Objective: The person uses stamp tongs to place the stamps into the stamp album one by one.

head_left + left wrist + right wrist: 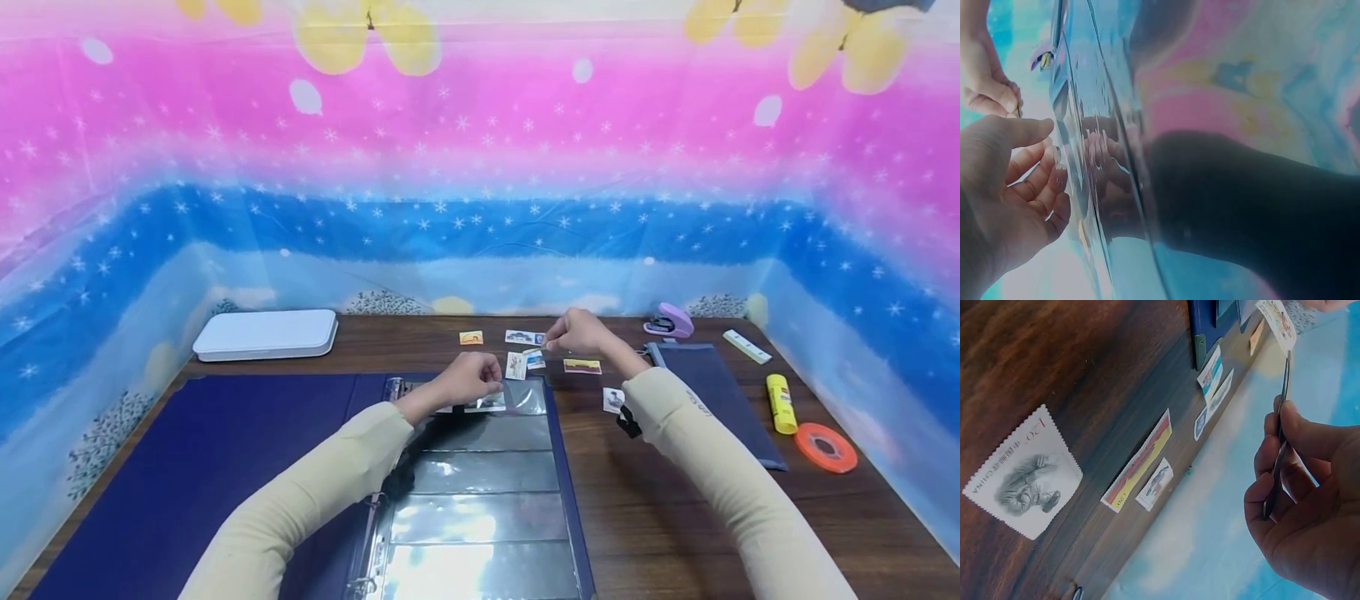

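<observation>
Between the fingers and thumb of my right hand point(1307, 481) are metal tweezers point(1282, 431), whose tips grip a pale postage stamp point(1277, 325). In the head view this stamp point(516, 365) hangs just beyond the album page's top edge. My left hand point(468, 379) is at the top pocket of the clear stamp page point(480, 472), its curled fingers and thumb at the film edge point(1063, 115), which bulges out. A stamp point(487, 403) shows in that top pocket, partly covered by the hand. The page lies in an open dark blue binder point(217, 467).
Several loose stamps lie behind and right of the binder, among them a red-yellow one point(1138, 461) and a grey figure one point(1025, 472). A white case point(266, 335) stands back left. Rightward are a purple stapler point(670, 321), dark pouch point(720, 400), glue stick point(781, 404) and orange tape point(806, 454).
</observation>
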### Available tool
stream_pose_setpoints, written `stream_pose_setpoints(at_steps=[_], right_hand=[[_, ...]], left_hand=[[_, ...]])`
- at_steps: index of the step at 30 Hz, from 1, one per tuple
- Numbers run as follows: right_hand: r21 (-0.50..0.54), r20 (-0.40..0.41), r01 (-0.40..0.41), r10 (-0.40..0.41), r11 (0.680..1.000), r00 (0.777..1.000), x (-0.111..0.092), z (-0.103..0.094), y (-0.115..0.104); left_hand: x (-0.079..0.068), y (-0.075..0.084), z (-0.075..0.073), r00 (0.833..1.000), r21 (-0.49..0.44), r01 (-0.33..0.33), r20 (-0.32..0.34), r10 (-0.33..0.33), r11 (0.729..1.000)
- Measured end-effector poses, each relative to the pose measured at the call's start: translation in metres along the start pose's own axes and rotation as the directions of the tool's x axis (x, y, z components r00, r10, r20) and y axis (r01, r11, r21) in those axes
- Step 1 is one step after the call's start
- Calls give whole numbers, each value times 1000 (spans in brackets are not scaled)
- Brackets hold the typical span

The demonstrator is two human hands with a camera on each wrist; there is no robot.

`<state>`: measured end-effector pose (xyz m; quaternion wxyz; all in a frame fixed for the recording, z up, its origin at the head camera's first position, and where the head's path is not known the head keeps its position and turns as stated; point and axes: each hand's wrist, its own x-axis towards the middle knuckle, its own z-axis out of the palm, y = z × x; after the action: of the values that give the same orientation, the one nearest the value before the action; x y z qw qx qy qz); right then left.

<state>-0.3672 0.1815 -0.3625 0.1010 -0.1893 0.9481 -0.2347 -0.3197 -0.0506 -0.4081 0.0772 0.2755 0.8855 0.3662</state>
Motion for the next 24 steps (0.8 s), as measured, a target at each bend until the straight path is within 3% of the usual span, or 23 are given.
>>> stream_pose_setpoints(at_steps=[13,24], right_hand=[[-93,58,27,-22,995,998,-11,16,-2],[-158,100,98,-83,983,992,-11,17,-2]], left_hand=[[-1,0,2,1000,-29,20,-1,-20,999],[1,0,2,1000,-41,30,4,-29,999]])
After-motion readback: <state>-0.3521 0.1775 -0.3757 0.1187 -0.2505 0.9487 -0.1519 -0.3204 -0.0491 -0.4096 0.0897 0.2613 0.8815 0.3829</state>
